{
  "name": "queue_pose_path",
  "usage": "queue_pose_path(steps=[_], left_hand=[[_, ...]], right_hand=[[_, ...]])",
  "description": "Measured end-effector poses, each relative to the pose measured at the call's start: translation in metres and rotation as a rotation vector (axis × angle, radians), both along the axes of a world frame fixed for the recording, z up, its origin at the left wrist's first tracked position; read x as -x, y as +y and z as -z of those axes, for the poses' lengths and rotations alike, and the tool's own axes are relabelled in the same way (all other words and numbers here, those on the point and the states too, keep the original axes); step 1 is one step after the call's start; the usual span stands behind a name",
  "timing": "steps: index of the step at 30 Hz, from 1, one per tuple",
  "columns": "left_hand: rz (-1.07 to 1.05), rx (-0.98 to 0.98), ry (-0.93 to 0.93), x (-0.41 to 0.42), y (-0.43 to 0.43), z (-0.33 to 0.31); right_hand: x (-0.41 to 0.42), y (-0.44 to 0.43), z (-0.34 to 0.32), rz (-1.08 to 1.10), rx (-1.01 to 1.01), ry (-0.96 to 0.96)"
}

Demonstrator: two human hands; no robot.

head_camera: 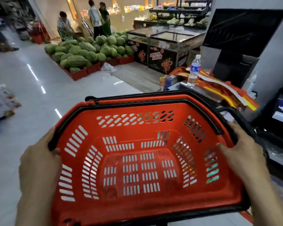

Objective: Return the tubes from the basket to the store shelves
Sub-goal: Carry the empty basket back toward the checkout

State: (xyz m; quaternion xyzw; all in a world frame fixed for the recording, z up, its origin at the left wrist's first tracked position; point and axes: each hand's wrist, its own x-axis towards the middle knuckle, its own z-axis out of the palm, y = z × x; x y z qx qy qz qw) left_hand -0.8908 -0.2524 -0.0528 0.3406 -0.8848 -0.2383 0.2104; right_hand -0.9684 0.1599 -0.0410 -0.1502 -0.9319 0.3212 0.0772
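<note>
Red slotted plastic shopping basket: held level in front of the person, above the glossy pale floor, open side up. Its interior shows only the slotted floor and walls. The black plastic handles lie folded down along the rim.

Left hand: grips the left rim. The thumb curls over the black handle onto the inner edge; the remaining fingers go under the rim and are hidden.

Right hand: grips the right rim in the same way, thumb over the top edge, fingers wrapped below and out of sight.

Surroundings:
- Clear plastic water bottle with a white cap: upright on a steel counter just beyond the far right corner of the basket.
- Stack of red-and-yellow plastic bags: lies beside the bottle.
- Black tilted monitor: stands behind the counter.
- Heap of striped green watermelons: sits in low red crates on the floor, well apart from the basket.
- Glass-topped freezer chest: to the right of the heap.
- Three people: stand behind the heap.
</note>
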Motion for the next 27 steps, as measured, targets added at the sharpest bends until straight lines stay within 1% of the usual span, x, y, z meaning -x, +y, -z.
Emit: queue_pose_path(steps=[2,4,7,10,15,17,20,22,27], left_hand=[[-0.039,-0.029,-0.039,0.027,-0.008,0.007],[-0.086,0.008,-0.054,0.054,-0.02,0.016],[-0.148,0.058,-0.13,0.089,-0.03,0.031],[-0.246,0.05,-0.176,0.115,-0.043,0.064],[-0.274,-0.028,-0.321,0.132,-0.054,0.131],[-0.321,-0.072,-0.35,0.137,-0.056,0.16],[-0.333,-0.123,-0.362,0.142,-0.063,0.215],[-0.36,-0.159,-0.393,0.141,-0.069,0.257],[-0.356,-0.208,-0.383,0.146,-0.082,0.377]], right_hand=[[0.041,-0.013,0.013,-0.045,0.003,-0.004],[0.083,-0.026,0.029,-0.079,0.015,-0.023],[0.14,-0.043,0.054,-0.098,0.03,-0.121],[0.185,-0.067,0.086,-0.112,0.033,-0.206],[0.223,-0.102,0.152,-0.093,-0.004,-0.316],[0.229,-0.117,0.181,-0.076,-0.016,-0.352],[0.233,-0.131,0.234,-0.053,-0.016,-0.379],[0.233,-0.141,0.274,-0.053,-0.021,-0.401],[0.239,-0.16,0.394,-0.049,-0.034,-0.409]])
